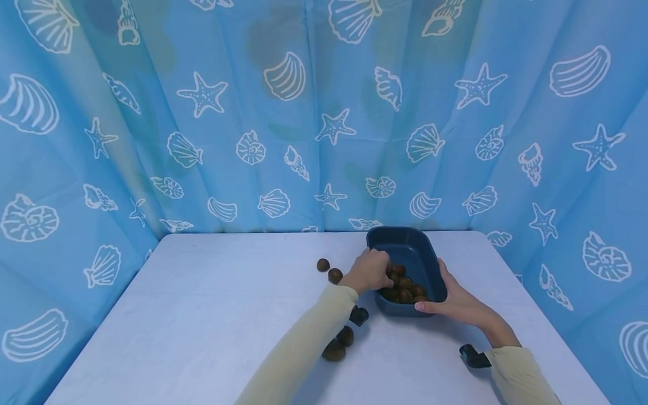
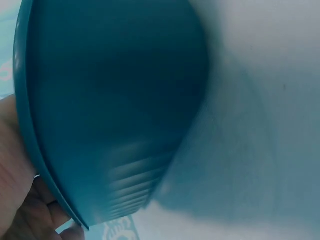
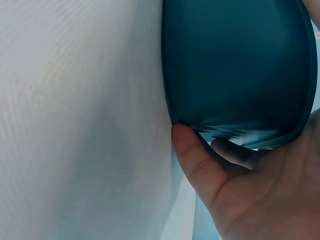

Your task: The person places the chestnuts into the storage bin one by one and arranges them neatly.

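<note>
A dark blue rectangular bin (image 1: pixel 405 247) stands near the table's back right, with several brown, ball-shaped things (image 1: pixel 405 283) piled at its near end. My left hand (image 1: pixel 372 270) reaches over the left rim, its bent fingers down by the pile; I cannot tell what they hold. In the left wrist view, that hand (image 2: pixel 17 185) is beside the rim, above the bin's outer wall (image 2: pixel 115 85). My right hand (image 1: pixel 458 301) grips the bin's near right corner. The right wrist view shows its thumb (image 3: pixel 192 155) against the outer wall, other fingers (image 3: pixel 232 152) partly hidden behind.
Two loose brown balls (image 1: pixel 329 270) lie left of the bin on the white-covered table (image 1: pixel 202 304). Two more brown balls (image 1: pixel 339 343) sit nearer, beside the left sleeve (image 1: pixel 304 343). Black wrist devices (image 1: pixel 475 356) show beneath both forearms. Blue shell-patterned curtains (image 1: pixel 283 140) enclose the table.
</note>
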`<state>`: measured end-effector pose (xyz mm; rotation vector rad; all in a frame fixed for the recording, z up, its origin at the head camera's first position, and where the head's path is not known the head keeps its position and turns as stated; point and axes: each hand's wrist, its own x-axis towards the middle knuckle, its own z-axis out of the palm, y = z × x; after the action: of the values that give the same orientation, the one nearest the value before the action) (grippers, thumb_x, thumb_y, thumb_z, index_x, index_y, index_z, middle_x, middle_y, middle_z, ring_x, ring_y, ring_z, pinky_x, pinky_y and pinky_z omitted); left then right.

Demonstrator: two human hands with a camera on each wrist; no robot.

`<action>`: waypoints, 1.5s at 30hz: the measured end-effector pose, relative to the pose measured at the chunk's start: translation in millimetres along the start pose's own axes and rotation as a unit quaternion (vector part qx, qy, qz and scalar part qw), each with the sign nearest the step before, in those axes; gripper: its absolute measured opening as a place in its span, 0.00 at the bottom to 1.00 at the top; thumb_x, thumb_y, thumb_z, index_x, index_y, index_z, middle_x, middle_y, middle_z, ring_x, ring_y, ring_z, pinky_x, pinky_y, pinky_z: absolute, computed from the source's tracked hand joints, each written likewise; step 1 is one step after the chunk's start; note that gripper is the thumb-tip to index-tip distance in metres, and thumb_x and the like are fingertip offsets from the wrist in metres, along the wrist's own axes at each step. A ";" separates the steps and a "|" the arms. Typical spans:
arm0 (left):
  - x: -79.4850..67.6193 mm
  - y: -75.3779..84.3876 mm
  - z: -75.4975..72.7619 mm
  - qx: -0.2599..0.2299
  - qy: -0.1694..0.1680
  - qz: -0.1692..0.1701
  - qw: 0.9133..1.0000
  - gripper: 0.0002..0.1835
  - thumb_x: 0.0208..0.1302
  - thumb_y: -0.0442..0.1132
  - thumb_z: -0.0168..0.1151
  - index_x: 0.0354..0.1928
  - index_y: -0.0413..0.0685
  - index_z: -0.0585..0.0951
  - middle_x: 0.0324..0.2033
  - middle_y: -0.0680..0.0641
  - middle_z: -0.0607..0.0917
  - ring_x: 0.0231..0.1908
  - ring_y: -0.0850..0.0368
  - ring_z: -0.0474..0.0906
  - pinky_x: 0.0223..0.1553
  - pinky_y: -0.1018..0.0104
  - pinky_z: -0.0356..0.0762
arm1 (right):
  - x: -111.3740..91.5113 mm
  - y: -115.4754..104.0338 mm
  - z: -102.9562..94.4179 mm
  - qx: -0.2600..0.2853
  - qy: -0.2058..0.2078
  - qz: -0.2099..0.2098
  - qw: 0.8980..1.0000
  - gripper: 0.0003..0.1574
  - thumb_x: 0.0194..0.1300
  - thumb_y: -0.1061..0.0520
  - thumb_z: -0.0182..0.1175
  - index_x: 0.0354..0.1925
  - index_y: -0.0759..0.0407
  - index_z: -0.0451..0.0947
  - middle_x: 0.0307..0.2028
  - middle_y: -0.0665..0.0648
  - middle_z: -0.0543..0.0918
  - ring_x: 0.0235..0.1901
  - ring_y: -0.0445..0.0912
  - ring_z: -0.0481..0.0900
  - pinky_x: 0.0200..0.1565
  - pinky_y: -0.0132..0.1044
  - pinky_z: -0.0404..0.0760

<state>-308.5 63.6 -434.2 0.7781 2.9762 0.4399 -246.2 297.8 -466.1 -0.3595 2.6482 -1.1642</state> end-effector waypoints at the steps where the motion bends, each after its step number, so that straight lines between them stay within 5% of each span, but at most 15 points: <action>1: 0.0 -0.1 0.8 0.001 0.001 0.000 1.000 0.09 0.61 0.47 0.77 0.33 0.50 0.90 0.22 0.57 0.85 0.29 0.63 0.76 0.49 0.65 0.73 | 0.2 0.5 0.3 0.001 0.000 -0.001 1.000 0.81 0.62 0.40 0.70 0.81 0.57 0.17 0.82 0.73 0.35 0.77 0.75 0.45 0.66 0.81 0.57; 16: 0.4 -0.8 4.3 -0.005 0.009 -0.002 1.000 0.10 0.63 0.51 0.74 0.36 0.53 0.92 0.27 0.58 0.90 0.34 0.65 0.81 0.67 0.59 0.71 | 1.6 2.2 1.6 -0.001 0.003 -0.003 1.000 0.80 0.62 0.40 0.70 0.81 0.55 0.18 0.82 0.73 0.36 0.77 0.74 0.46 0.66 0.81 0.58; 22: -12.3 -4.5 -7.0 -0.112 0.023 -0.001 0.993 0.13 0.66 0.48 0.72 0.48 0.50 0.90 0.44 0.52 0.92 0.42 0.63 0.84 0.50 0.72 0.83 | 1.4 1.1 2.5 -0.007 -0.002 0.009 1.000 0.81 0.62 0.38 0.70 0.81 0.55 0.17 0.81 0.74 0.35 0.77 0.75 0.45 0.66 0.82 0.57; 27: -34.5 -15.5 -33.3 -0.162 0.060 0.011 0.985 0.16 0.69 0.48 0.69 0.52 0.47 0.88 0.50 0.47 0.90 0.52 0.54 0.85 0.51 0.68 0.84 | 2.1 1.0 0.5 -0.015 0.002 0.010 1.000 0.81 0.62 0.37 0.69 0.81 0.56 0.17 0.81 0.74 0.35 0.77 0.76 0.45 0.67 0.81 0.56; 32: -63.5 -39.0 -50.4 -0.200 0.100 -0.031 0.974 0.17 0.68 0.49 0.69 0.53 0.48 0.87 0.51 0.47 0.89 0.53 0.52 0.83 0.55 0.59 0.83 | 2.3 3.1 0.7 -0.021 0.005 0.017 1.000 0.82 0.61 0.36 0.70 0.81 0.57 0.17 0.81 0.75 0.35 0.77 0.77 0.44 0.67 0.80 0.55; 38: -100.9 -73.3 -54.3 -0.241 0.150 -0.061 0.957 0.16 0.66 0.48 0.70 0.51 0.47 0.88 0.49 0.45 0.89 0.52 0.48 0.84 0.55 0.51 0.83 | 2.0 5.0 0.2 -0.018 0.005 0.017 1.000 0.83 0.60 0.36 0.70 0.81 0.56 0.17 0.81 0.75 0.35 0.77 0.77 0.44 0.68 0.80 0.55; 45: -141.6 -102.5 -49.7 -0.227 0.175 -0.116 0.951 0.16 0.64 0.47 0.72 0.49 0.47 0.88 0.46 0.46 0.90 0.52 0.47 0.83 0.56 0.48 0.82 | 4.5 7.3 0.8 -0.014 0.004 0.006 1.000 0.82 0.61 0.37 0.70 0.81 0.56 0.16 0.81 0.74 0.34 0.78 0.76 0.43 0.68 0.80 0.55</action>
<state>-238.5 -103.6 -420.6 0.3258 3.0127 1.3032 -251.2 300.7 -472.5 -0.3447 2.6735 -1.1279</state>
